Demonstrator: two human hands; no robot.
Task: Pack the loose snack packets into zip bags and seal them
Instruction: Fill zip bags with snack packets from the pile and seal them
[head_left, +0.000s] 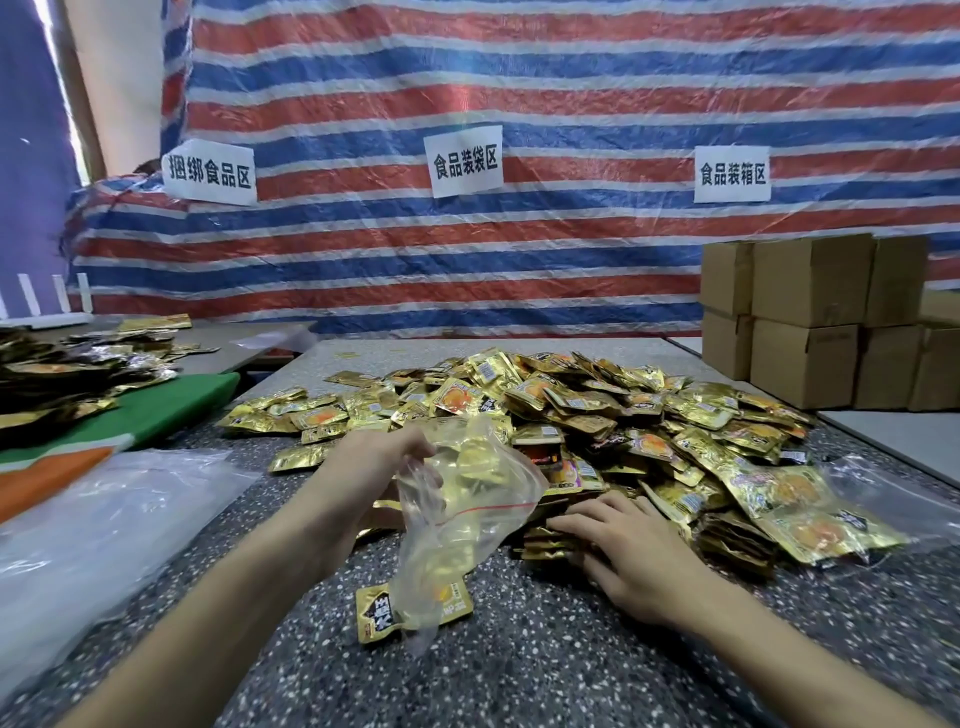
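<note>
A big heap of gold snack packets (597, 410) covers the middle of the speckled table (571, 649). My left hand (379, 457) grips the open mouth of a clear zip bag (457, 525) with a red seal line, holding it up in front of the heap. A few gold packets show through the bag. One loose packet (376, 610) lies on the table under the bag's lower end. My right hand (628, 551) rests on a small stack of packets (550, 545) at the heap's near edge, fingers curled round it.
Clear plastic bags (104, 525) lie at the near left beside a green and orange board (156, 410). More packets (78, 364) cover the table at far left. Cardboard boxes (821, 317) stand stacked at the back right. A striped tarp (519, 104) hangs behind.
</note>
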